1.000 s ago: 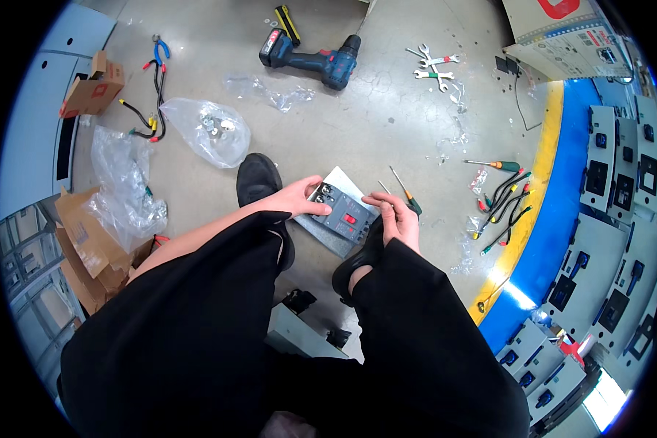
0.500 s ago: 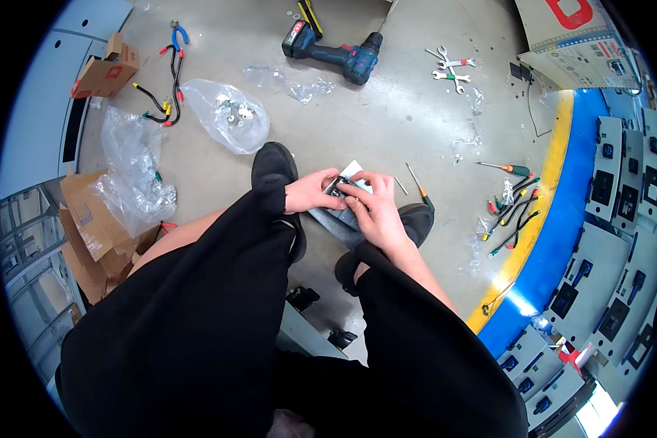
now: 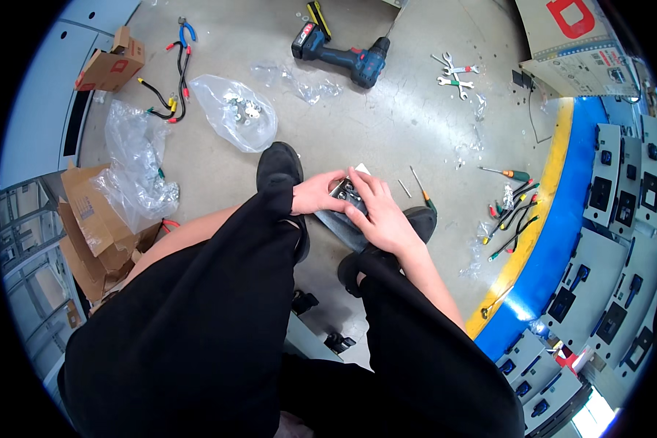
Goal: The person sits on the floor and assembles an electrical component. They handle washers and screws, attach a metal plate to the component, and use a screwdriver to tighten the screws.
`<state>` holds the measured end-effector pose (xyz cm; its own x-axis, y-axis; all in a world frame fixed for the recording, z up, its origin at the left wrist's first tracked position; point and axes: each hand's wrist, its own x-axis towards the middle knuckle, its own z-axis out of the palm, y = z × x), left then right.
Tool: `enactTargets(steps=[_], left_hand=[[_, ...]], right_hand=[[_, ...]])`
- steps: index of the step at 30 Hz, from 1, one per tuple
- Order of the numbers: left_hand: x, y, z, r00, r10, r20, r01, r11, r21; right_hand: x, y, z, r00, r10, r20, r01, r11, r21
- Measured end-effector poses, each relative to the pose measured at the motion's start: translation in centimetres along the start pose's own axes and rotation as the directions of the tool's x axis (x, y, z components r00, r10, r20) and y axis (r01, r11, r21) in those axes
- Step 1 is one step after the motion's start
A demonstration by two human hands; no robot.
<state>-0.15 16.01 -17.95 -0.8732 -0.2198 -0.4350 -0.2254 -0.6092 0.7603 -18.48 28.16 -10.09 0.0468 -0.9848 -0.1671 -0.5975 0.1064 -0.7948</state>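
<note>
Since the earlier frames, both hands have been closed in over the grey device [image 3: 343, 212]; its face, seen open between the hands a second ago, is now mostly covered. Right hand [image 3: 379, 215] has been moved across the top of it, fingers laid flat over the upper face. Left hand [image 3: 315, 196] is held against the device's left edge, fingers curled round it, thumb on top. Exact grip on the underside cannot be told; both hands are shut onto the unit, not spread.

Device is held between the knees, above the two black shoes [image 3: 279, 166], tilted, with its lower-left edge showing as a grey strip below the hands. A small white corner sticks out at its top edge.

Room around it:
- Ahead: bare concrete floor [image 3: 387, 117] up to the cordless drill [image 3: 343, 55] and the spanners [image 3: 456, 71], both well apart from the hands.
- Right: one loose screwdriver [image 3: 420, 188] lies just beside the right hand; a cluster of screwdrivers [image 3: 515, 204] lies further out, near the yellow floor stripe [image 3: 540, 212]. Beyond that, the blue band and a row of grey cabinets close off the side.
- Left: clear plastic bag [image 3: 233, 113] with small parts near the left shoe; crumpled plastic and cardboard boxes [image 3: 95, 226] further out at the left rim; coloured leads [image 3: 171, 87] beyond.
</note>
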Motion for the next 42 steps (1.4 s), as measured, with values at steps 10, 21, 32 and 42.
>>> enactTargets(steps=[10,21,32,42], left_hand=[[-0.4,0.3,-0.3,0.996,-0.08,0.047,0.075,0.991,0.111],[-0.3,0.5,-0.4,0.99,-0.095,0.104,0.092,0.995,0.033],[0.4,-1.5,-1.9,0.986,-0.111,0.128,0.111,0.994,0.004],[0.6,-2.2,-2.6,0.982,-0.151,0.109,0.159,0.985,-0.07]], right_hand=[[0.0,1.4,-1.0,0.979,0.175,0.105,-0.187,0.975,0.123],[-3.4,1.1,1.2,0.978,0.137,-0.155,-0.158,0.979,-0.131],[-5.4,3.0,2.8,0.945,0.1,-0.311,-0.101,0.995,0.014],[-6.0,2.9,3.1,0.883,0.065,-0.465,-0.027,0.996,0.087]])
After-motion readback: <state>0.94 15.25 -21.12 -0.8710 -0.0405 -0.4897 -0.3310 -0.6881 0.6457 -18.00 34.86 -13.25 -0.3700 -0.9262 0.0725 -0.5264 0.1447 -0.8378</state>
